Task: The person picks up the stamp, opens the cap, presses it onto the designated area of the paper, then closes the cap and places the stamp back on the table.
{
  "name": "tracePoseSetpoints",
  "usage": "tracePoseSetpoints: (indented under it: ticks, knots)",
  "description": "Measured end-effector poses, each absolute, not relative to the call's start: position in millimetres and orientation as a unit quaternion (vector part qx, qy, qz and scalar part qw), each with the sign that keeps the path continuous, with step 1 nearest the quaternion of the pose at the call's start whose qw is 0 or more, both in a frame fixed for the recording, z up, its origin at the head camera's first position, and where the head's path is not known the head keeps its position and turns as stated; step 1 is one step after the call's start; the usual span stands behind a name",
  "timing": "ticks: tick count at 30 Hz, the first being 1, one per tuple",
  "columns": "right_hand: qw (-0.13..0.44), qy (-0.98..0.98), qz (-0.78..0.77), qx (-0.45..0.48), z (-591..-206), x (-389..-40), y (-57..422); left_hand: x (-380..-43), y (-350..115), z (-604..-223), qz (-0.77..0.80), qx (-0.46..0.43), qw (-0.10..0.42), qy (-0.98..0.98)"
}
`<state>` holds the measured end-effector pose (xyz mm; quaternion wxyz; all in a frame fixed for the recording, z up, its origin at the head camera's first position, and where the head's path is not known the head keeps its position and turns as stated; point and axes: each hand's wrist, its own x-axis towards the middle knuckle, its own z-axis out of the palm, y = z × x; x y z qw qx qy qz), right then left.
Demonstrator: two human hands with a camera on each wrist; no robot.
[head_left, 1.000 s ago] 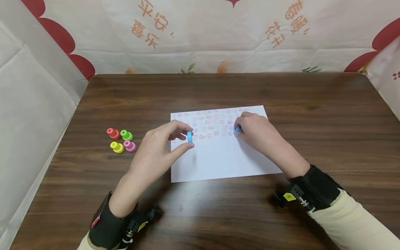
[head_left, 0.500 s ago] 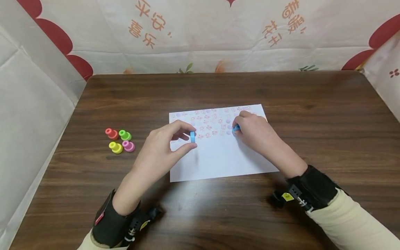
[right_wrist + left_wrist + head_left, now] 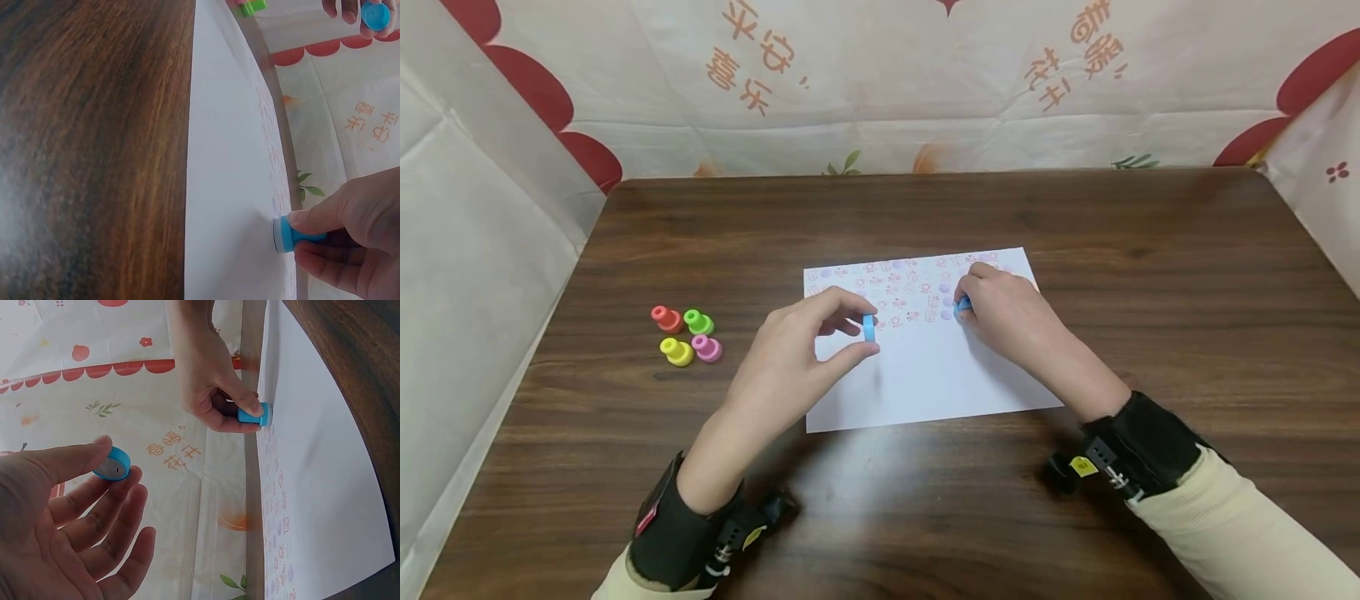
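Observation:
My left hand (image 3: 790, 346) pinches a small round blue cap (image 3: 114, 465) between thumb and fingertips, above the left part of a white paper sheet (image 3: 925, 375). The cap's pale inner side faces the left wrist view. In my right hand (image 3: 1015, 312) is a blue stamp (image 3: 300, 236), gripped by thumb and fingers with its wide end right at the paper. Rows of small red and purple printed marks (image 3: 895, 292) fill the sheet's far half. The stamp's printing face is hidden against the sheet.
On the table's left stand a red stamp (image 3: 666, 318), a green stamp (image 3: 698, 322), a yellow stamp (image 3: 677, 352) and a pink stamp (image 3: 706, 348), grouped close together. Dark wooden table (image 3: 925, 517) surrounds the paper. A patterned white cloth (image 3: 887, 83) hangs behind the far edge.
My left hand has drifted slightly right over the paper with the blue cap. My right hand keeps the stamp at nearly the same spot on the sheet. The head view has shifted a little.

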<state>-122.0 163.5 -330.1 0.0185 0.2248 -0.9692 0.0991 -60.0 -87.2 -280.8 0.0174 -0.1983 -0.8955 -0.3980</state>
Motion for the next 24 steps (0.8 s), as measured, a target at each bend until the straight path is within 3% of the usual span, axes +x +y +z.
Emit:
tracePoseSetpoints:
  ticks: [24]
  knots:
    - [0.024, -0.974, 0.142, 0.172, -324.2, -117.0, 167.7, -61.3, -90.0, -279.0, -0.398, -0.200, 0.036, -0.895]
